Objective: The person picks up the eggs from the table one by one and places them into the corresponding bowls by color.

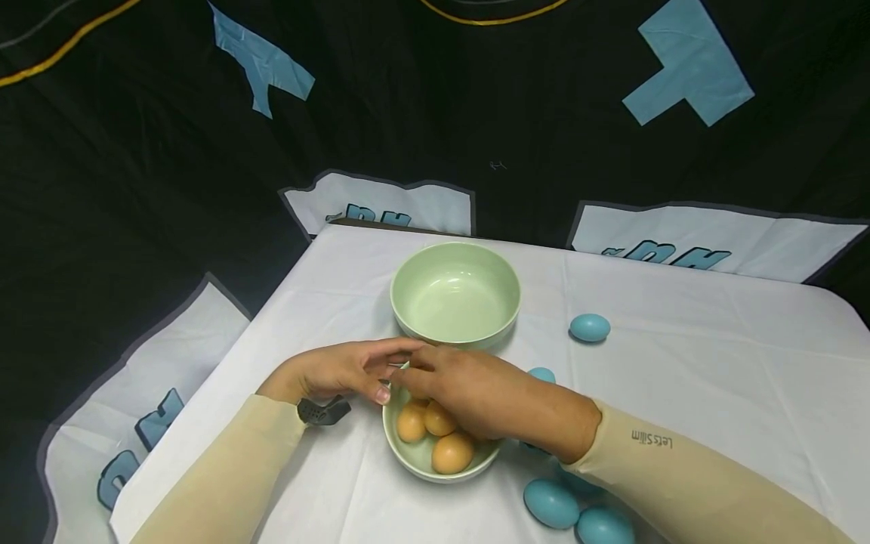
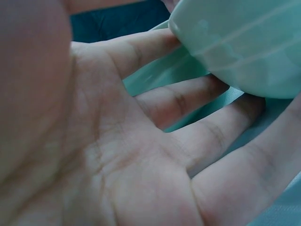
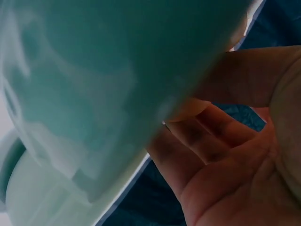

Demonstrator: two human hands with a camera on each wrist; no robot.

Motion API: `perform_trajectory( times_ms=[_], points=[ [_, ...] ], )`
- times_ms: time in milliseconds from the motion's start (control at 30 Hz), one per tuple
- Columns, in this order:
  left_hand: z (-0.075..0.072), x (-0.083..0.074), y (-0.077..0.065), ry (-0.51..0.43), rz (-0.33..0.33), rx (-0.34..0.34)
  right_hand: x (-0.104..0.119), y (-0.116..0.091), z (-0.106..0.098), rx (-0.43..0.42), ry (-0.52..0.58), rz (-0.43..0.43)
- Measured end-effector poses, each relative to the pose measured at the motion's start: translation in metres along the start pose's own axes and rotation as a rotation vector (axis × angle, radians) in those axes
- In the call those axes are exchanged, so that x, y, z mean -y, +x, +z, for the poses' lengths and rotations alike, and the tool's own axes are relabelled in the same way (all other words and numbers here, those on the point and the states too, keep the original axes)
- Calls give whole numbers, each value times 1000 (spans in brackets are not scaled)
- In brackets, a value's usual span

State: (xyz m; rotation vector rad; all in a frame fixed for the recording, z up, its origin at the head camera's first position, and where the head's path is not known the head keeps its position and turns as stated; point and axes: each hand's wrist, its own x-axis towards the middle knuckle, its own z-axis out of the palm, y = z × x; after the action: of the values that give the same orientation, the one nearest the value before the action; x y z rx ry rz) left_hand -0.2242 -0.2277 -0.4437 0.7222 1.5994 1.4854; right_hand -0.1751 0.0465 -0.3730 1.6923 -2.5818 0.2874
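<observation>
Two light green bowls stand one behind the other. Several brown eggs lie in the near bowl. My right hand reaches over its rim from the right, covering part of the inside. Between the right thumb and fingers, the right wrist view shows part of a brown egg, mostly hidden by the bowl wall. My left hand is at the near bowl's left and far side. Its fairly straight fingers touch the bowl's outside in the left wrist view, the thumb close to the rim.
Behind the hands is the far bowl, with nothing in it. A blue egg lies at the right on the white tablecloth. More blue eggs lie near the right forearm, some partly hidden. A black curtain hangs behind.
</observation>
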Motion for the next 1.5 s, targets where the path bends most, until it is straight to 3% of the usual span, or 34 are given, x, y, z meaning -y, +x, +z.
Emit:
perform_trajectory(
  times_ms=[367, 567, 700, 867, 1000, 1367, 1500],
  points=[
    [2, -5, 6, -22, -3, 35, 5, -8, -5, 36, 81, 62],
    [2, -7, 8, -36, -3, 42, 7, -17, -9, 9, 72, 101],
    [1, -8, 11, -31, 4, 53, 2, -34, -19, -25, 88, 146],
    [2, -13, 14, -18, 5, 54, -18, -72, -43, -125, 76, 210],
    [1, -15, 13, -22, -1, 50, -36, -101, -53, -121, 73, 317],
    [1, -6, 10, -24, -4, 35, -103, -137, -33, -130, 90, 670],
    [4, -2, 4, -29, -20, 26, -121, -144, -21, -119, 143, 725]
  ],
)
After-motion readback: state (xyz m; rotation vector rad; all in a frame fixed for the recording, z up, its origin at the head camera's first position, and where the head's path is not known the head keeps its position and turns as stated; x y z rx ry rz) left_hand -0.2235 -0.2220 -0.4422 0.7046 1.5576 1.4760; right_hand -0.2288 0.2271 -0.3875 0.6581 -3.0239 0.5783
